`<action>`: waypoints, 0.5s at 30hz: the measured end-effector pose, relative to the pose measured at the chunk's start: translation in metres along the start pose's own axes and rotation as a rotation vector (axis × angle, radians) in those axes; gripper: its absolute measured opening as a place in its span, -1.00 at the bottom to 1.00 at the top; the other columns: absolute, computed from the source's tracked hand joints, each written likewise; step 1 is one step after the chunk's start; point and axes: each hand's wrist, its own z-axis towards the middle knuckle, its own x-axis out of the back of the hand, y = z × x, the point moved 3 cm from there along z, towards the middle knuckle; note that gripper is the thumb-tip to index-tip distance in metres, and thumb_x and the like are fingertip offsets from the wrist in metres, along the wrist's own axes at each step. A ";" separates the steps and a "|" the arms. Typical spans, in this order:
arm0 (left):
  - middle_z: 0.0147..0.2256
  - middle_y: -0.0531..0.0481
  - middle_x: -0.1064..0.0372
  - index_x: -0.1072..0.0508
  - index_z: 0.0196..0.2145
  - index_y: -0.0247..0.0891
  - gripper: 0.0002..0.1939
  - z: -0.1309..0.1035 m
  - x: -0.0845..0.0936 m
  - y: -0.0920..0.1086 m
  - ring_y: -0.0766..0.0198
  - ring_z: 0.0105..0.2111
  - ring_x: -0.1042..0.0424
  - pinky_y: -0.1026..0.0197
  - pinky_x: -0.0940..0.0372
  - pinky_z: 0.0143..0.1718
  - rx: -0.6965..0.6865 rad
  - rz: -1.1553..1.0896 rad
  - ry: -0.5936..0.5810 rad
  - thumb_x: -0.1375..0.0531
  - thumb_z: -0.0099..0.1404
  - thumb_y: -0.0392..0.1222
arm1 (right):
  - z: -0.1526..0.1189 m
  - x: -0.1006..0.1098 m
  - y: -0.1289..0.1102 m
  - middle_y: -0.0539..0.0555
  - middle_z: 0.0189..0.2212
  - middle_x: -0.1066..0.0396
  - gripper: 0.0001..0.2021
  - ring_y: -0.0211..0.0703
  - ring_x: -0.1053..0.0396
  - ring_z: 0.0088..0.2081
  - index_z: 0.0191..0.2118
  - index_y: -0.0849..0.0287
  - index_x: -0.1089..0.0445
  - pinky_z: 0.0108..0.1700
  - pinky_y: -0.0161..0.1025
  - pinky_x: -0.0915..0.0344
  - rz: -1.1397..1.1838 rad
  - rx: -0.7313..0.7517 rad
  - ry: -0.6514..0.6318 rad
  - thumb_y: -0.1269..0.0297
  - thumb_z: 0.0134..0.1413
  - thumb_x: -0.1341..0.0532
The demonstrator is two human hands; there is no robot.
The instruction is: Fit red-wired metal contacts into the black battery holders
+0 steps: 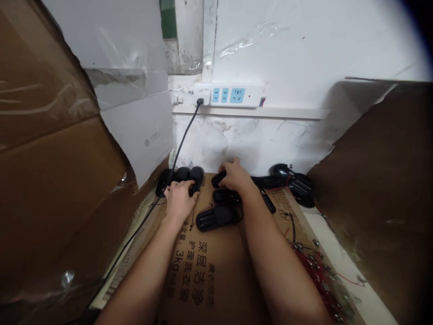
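My left hand rests on a row of black plastic housings at the back left of the cardboard sheet. Its fingers curl over the nearest housing at the right end of that row. My right hand is closed around a small black plastic part near the wall, its far side hidden by the fingers. Just below that hand lie another black housing and a longer, grooved black housing. Thin wires trail beside the left hand.
Black parts are heaped at the back right. Red-wired small components lie at the right edge. A power strip on the wall has a black cable hanging down past my left hand. Cardboard walls flank both sides.
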 end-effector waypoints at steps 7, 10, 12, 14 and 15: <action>0.38 -0.14 -0.38 -0.36 0.44 -0.06 -0.31 0.000 0.007 0.019 -0.17 0.31 -0.28 -0.20 -0.19 0.26 -0.196 -0.065 -0.081 -0.24 0.37 -0.25 | 0.001 -0.018 -0.026 0.13 0.20 -0.33 -0.62 -0.11 -0.45 0.10 0.00 0.10 -0.55 0.21 -0.24 -0.38 0.171 0.313 -0.054 0.54 0.05 -0.32; 0.38 -0.07 -0.40 -0.35 0.46 0.03 -0.21 -0.004 -0.001 0.022 -0.21 0.32 -0.26 -0.28 -0.13 0.27 -0.272 -0.039 -0.196 -0.22 0.30 -0.35 | 0.001 -0.018 -0.022 0.14 0.19 -0.43 -0.60 -0.03 -0.48 0.11 -0.16 0.10 -0.65 0.24 -0.19 -0.37 0.140 0.333 -0.123 0.64 -0.07 -0.26; 0.36 -0.07 -0.44 -0.42 0.41 0.06 -0.24 -0.006 -0.005 0.019 -0.28 0.31 -0.24 -0.36 -0.10 0.26 -0.277 -0.013 -0.235 -0.20 0.30 -0.39 | 0.001 -0.009 -0.015 0.11 0.15 -0.53 -0.55 0.01 -0.51 0.09 -0.08 0.02 -0.68 0.22 -0.15 -0.40 0.114 0.318 -0.163 0.61 -0.02 -0.27; 0.37 -0.07 -0.43 -0.53 0.32 0.06 -0.37 -0.006 -0.008 0.015 -0.35 0.33 -0.20 -0.43 -0.07 0.25 -0.267 0.011 -0.246 -0.21 0.36 -0.35 | -0.001 0.001 -0.008 0.09 0.03 -0.62 -0.58 0.05 -0.55 0.02 0.01 -0.02 -0.67 0.12 -0.11 -0.45 0.076 0.270 -0.190 0.49 0.05 -0.34; 0.37 -0.07 -0.42 -0.58 0.27 0.06 -0.45 -0.006 -0.009 0.013 -0.36 0.33 -0.18 -0.45 -0.07 0.24 -0.267 0.020 -0.250 -0.21 0.40 -0.31 | -0.002 0.004 -0.006 0.10 -0.05 -0.65 -0.64 0.08 -0.56 -0.04 0.00 0.00 -0.68 0.05 -0.09 -0.48 0.049 0.232 -0.207 0.39 0.06 -0.40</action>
